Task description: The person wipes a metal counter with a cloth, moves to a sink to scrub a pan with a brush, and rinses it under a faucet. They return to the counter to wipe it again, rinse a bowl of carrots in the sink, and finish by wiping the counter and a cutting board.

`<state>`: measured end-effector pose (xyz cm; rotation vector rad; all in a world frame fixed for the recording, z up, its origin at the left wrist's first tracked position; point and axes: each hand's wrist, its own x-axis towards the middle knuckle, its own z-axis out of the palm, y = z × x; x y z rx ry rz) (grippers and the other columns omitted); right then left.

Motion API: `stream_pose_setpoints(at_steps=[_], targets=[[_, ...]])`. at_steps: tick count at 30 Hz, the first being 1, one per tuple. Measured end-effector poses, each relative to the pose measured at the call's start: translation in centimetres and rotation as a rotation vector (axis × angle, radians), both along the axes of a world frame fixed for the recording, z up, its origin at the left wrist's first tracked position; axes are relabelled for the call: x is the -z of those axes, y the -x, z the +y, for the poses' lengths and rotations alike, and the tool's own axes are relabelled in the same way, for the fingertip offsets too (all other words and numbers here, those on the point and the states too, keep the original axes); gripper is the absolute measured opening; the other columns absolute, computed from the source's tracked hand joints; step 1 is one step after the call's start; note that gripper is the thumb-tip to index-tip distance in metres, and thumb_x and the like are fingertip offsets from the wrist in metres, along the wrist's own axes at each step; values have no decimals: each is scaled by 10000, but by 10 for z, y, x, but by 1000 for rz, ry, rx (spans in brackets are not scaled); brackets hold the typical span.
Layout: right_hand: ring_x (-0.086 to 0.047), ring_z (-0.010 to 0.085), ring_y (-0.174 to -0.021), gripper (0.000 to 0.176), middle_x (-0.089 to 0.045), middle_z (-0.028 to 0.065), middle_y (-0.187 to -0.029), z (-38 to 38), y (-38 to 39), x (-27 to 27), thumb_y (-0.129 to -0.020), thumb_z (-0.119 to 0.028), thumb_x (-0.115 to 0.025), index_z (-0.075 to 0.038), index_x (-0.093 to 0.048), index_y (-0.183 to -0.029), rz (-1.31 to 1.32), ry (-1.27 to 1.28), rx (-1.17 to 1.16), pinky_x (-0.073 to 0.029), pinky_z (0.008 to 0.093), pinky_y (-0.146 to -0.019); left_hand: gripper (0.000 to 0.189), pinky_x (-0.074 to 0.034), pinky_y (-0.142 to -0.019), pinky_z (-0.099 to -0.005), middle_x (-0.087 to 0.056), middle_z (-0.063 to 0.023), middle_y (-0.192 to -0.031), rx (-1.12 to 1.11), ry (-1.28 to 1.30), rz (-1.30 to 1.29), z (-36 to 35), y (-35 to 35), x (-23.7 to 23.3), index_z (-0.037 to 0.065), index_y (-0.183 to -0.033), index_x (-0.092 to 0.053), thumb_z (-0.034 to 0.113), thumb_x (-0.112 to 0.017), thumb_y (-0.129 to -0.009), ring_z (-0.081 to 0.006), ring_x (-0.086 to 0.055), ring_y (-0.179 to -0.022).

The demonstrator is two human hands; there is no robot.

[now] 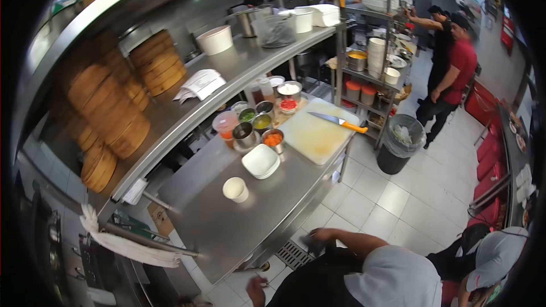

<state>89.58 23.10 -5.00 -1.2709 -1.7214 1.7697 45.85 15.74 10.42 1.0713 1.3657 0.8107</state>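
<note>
At the bottom edge, my left hand hangs beside the steel table, fingers loosely apart, with nothing visible in it. My right hand is closed at the table's near side, with a blurred dark thing at its fingers. On the table stand a white cup, stacked white square bowls and metal pots, one with chopped orange food. An orange-handled knife lies on a white cutting board. Both hands are apart from these things.
Bamboo steamers and a folded white cloth sit on the upper shelf. A lined bin stands beyond the table. Two people stand farther back; another person is close on the right. A floor drain lies below.
</note>
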Motion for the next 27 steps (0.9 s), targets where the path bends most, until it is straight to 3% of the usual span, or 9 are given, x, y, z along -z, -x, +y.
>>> stream_pose_setpoints(at_steps=[1, 3, 5, 8, 9, 10, 14, 17, 27], targets=[[-544, 205, -1149, 355, -630, 131, -1161, -13, -53, -7, -842, -213, -663, -56, -645, -1159, -411, -450, -345, -428, 349, -1019, 318, -507, -894, -394, -663, -120, -1000, -29, 233, -12, -29, 15, 30, 67, -1111, -628, 295, -629, -889, -232, -619, -1000], [-598, 222, -1062, 330, -649, 123, -1075, -54, -109, -60, -830, -131, -629, 6, -632, -1130, -538, -637, -49, -471, 349, -971, 372, -513, -867, -423, -660, -129, -1035, -14, -79, 169, -87, 46, 113, 52, -1161, -594, 311, -616, -896, -257, -630, -971], [-647, 270, -883, 133, -663, 137, -896, -61, -168, 46, -775, -117, -654, -49, -674, -888, 112, -211, 415, -533, 375, -827, 382, -511, -866, -436, -663, -127, -1043, -234, 92, -54, -92, 52, 111, 49, -1164, -592, 322, -615, -897, -257, -632, -968], [-660, 235, -836, 125, -668, 109, -894, -76, -133, -74, -857, -126, -578, -48, -665, -904, 574, 523, 895, -558, 349, -768, 446, -508, -860, -458, -664, -115, -1071, -269, 121, -398, -70, 17, -15, 56, -1211, -567, 362, -633, -892, -258, -632, -978], [-668, 216, -816, 183, -671, 92, -921, -70, -107, -99, -898, -185, -539, -55, -656, -952, 630, 557, 842, -570, 341, -732, 596, -487, -898, -465, -650, -139, -1133, -206, 211, -417, -44, 7, -47, 61, -1272, -516, 438, -687, -843, -301, -616, -1010], [-671, 231, -853, 218, -676, 91, -956, -65, -83, -129, -900, -207, -535, -48, -642, -1002, 641, 689, 848, -565, 362, -782, 301, -551, -707, -363, -642, -173, -1029, -61, 17, -457, -13, -15, -72, -16, -1186, -531, 203, -490, -984, -240, -646, -893], [-660, 232, -983, 350, -672, 97, -1093, -32, 61, -204, -917, -257, -541, -32, -606, -1177, 839, 611, 413, -530, 393, -891, 421, -531, -838, -448, -644, -244, -1066, 477, -51, -810, 52, -84, -164, -61, -1291, -461, 253, -438, -1012, -337, -650, -999], [-551, 86, -654, 326, -644, 38, -869, -26, 142, -261, -995, -309, -461, -46, -618, -1109, 965, 348, 237, -447, 283, -593, 389, -554, -813, -452, -640, -281, -1053, 740, 136, -687, 80, -129, -149, -27, -1288, -457, 262, -383, -1039, -387, -666, -933], [-651, 181, -805, 185, -664, 59, -886, -25, 7, -243, -890, -223, -540, -73, -637, -940, 641, 545, 678, -542, 337, -795, 306, -582, -750, -388, -652, -242, -1061, 340, -161, -347, 65, -151, -140, -21, -1283, -459, 123, -436, -1014, -306, -689, -900]])
